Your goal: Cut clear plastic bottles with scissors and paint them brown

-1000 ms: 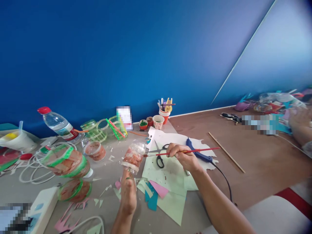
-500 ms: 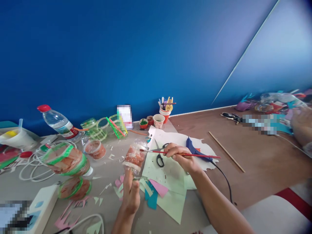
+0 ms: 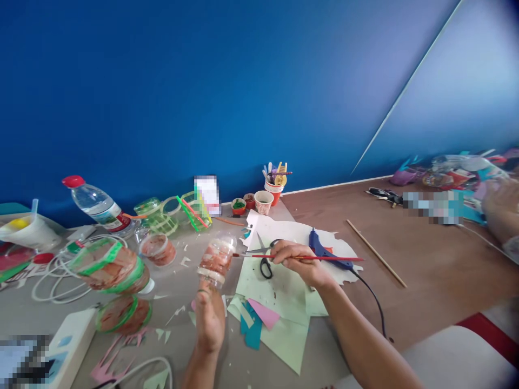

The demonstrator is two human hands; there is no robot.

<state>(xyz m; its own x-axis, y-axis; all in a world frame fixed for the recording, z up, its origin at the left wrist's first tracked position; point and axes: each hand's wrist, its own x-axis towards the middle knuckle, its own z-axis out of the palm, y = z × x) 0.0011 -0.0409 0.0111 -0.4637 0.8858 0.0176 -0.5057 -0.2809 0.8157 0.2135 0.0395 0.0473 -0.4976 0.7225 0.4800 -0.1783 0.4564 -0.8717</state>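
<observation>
My left hand (image 3: pixel 211 319) is closed on the lower end of a clear plastic bottle piece (image 3: pixel 219 258), which carries reddish-brown paint and whitish bands. The piece is held up, tilted, above the grey table. Between the fingers of my right hand (image 3: pixel 298 259) lies a thin red-handled paintbrush (image 3: pixel 330 257), its tip pointing left by the painted side; whether it touches I cannot tell. Beneath the right hand are black-handled scissors (image 3: pixel 266 267) and a blue glue gun (image 3: pixel 324 251) on pale paper (image 3: pixel 279 297).
Green-taped painted bottle pieces (image 3: pixel 111 265) and a red-capped water bottle (image 3: pixel 95 202) stand at left. Small paint cups (image 3: pixel 239 206) and a cup of brushes (image 3: pixel 274 186) line the wall. A wooden stick (image 3: pixel 377 254) lies right. Another person's hand (image 3: pixel 503 208) is at far right.
My left hand has moved slightly left and turned the bottle piece, bringing another part of its painted side into view. The right hand and paintbrush have barely moved.
</observation>
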